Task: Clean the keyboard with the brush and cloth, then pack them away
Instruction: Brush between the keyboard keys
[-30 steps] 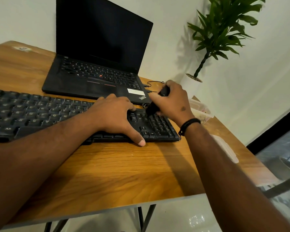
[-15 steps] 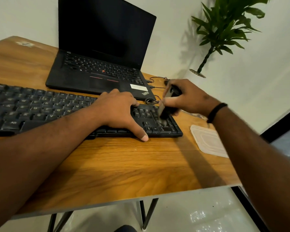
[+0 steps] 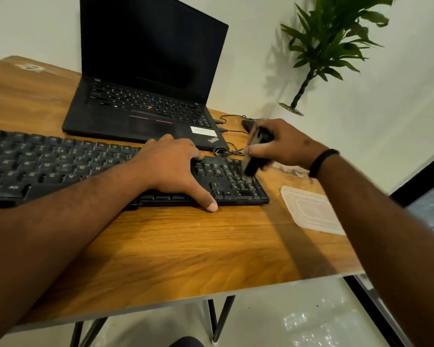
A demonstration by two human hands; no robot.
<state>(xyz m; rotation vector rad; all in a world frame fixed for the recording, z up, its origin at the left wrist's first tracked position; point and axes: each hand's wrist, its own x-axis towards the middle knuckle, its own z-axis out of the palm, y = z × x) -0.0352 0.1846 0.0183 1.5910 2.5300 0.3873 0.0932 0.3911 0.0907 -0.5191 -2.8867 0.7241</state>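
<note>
Since half a second earlier our right hand point(image 3: 283, 144) had barely shifted, staying over the right end of the keyboard point(image 3: 90, 169) with the brush point(image 3: 252, 159) working the same number-pad keys, and our left hand point(image 3: 176, 169) had kept its place. We gripped the dark brush with the right hand's fingers and thumb curled around its handle; its lower end pointed down and touched the keys just under that hand, though blur hid the bristles from us. A black band point(image 3: 322, 161) circled the wrist behind that hand. Our left hand lay flat on the keyboard to the left of the brush, fingers relaxed over the keys and the thumb stretched out past the keyboard's near edge onto the wooden tabletop point(image 3: 186, 251). The keyboard ran away to the left of both hands. Beyond the left hand sat an open black laptop point(image 3: 145, 96) with a dark screen, and thin black cables point(image 3: 229, 151) lay between it and the right hand. On the near right of the right hand, a clear plastic lid point(image 3: 311, 211) rested flat on the tabletop, apart from the keyboard. Past the right hand, against the white wall, stood a green potted plant point(image 3: 328, 46). We could not make out the cloth anywhere.
</note>
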